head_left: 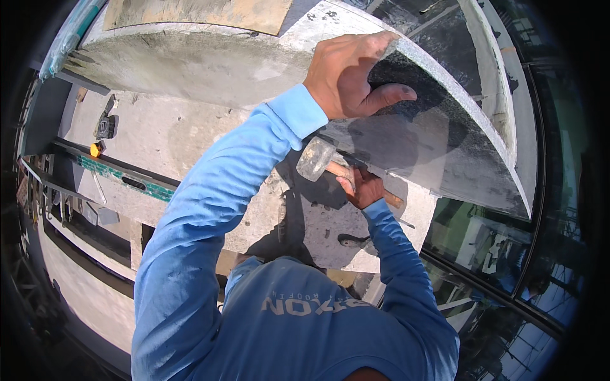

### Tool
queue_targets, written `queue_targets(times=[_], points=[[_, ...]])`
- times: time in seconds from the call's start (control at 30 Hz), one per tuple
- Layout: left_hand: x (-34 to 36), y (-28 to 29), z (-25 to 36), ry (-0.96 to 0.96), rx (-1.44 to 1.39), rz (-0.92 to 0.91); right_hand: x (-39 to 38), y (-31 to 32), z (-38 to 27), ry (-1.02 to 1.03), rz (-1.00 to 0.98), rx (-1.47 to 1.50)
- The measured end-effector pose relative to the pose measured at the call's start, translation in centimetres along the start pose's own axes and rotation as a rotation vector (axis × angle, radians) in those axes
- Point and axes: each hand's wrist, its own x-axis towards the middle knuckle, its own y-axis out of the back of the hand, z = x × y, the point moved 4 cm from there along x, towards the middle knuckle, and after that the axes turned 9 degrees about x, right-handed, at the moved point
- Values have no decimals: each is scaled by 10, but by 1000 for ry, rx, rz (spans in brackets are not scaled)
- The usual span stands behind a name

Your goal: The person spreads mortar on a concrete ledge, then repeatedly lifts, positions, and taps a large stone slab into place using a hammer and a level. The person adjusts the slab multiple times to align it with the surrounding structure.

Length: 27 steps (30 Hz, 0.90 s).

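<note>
My left hand [356, 73] reaches over the top edge of a dark polished stone slab [445, 117]. Its fingers hook across the pale edge, and the thumb lies along the dark face. Below it, my right hand [365, 188] is closed around the wooden handle of a mallet [316, 159]. The mallet's worn grey head points left, close to the slab's lower edge and over the concrete ledge [210, 136]. Part of the handle shows beyond my right hand. The fingertips of my left hand are partly hidden behind the slab.
A small trowel-like tool [352, 240] lies on the ledge near my right forearm. Leftward are a green spirit level [124, 179], a yellow-and-black tape measure [96, 149] and a dark tool [105, 126]. Glass panels [483, 247] stand at the right; a curved concrete wall [197, 66] runs behind.
</note>
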Motion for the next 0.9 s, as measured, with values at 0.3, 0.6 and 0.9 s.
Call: queue_targets(times=[0.3,0.6,0.9], points=[[1,2,1,-17,-8,-55,3,8,19,92,169,9],[9,4,6,51,32,-67,-40,-21,18,-213,26,26],[-31,0,4,190,128,63,-106,-15,25,-560,193,178]])
